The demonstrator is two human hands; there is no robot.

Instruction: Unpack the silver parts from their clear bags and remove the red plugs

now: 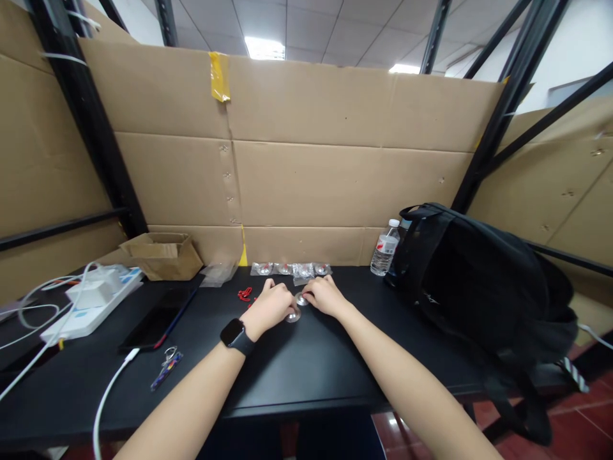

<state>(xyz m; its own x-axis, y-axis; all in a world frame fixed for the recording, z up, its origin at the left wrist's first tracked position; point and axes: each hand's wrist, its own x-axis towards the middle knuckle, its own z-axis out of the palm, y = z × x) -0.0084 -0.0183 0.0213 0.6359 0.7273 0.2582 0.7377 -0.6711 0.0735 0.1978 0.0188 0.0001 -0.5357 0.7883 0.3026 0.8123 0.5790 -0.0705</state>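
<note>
Both hands meet over the black table [306, 370]. My left hand [269, 308], with a black watch on its wrist, pinches a small shiny round metal piece [293, 315]. My right hand [324, 295] touches another small round metal piece [301, 298] just beyond it. Small red parts [244, 294] lie left of my left hand. A row of clear plastic bags holding metal pieces [291, 270] lies behind the hands, against the cardboard wall.
A black backpack [483, 281] fills the table's right side, a water bottle [384, 249] beside it. At left: a dark phone [156, 324], a keyring [166, 367], a white power strip with chargers [90, 300], an open cardboard box [160, 254].
</note>
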